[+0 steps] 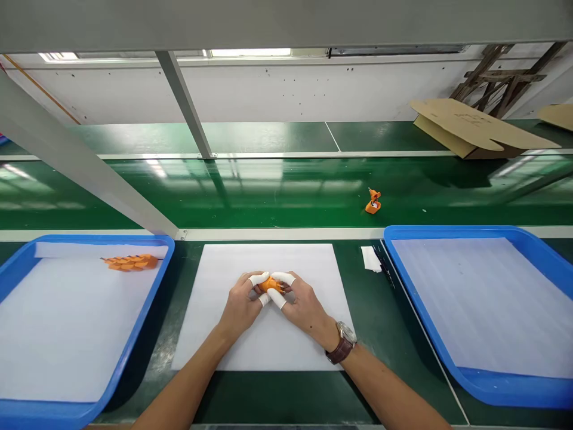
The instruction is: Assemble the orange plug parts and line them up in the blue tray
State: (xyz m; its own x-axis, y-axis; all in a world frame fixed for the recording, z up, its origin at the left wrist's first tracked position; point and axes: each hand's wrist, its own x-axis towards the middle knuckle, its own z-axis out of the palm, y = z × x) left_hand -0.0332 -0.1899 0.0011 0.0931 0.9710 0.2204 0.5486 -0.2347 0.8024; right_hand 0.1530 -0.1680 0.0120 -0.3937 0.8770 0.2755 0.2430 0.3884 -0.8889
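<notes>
Both your hands meet over the middle of the white foam sheet (268, 334), which lies flat on the green bench straight ahead of you. Your left hand (242, 304) and right hand (299, 304) are closed from either side on one small orange part (271, 284), pinching it between thumbs and forefingers; the part sits just above the sheet, near its centre, mostly hidden by the fingers so its shape is hard to make out. White finger cots (283, 278) cover the tips that grip it. A watch (344, 334) with a brown strap is on your right wrist. To your left, a blue tray (138, 334) lined with white foam holds a row of orange parts (131, 262) near its far edge, well apart from your hands. To your right, a second blue tray (492, 388) is lined with white foam as well. Between the sheet and that right tray lie a small white scrap (370, 258) and a thin dark item whose nature is unclear. Beyond the bench edge, on the shiny green belt (268, 191), stands a lone orange piece (373, 202), well clear of you. Farther back on the right rests a flattened cardboard box (470, 128). A grey frame post (185, 104) slants up from the far rail.
</notes>
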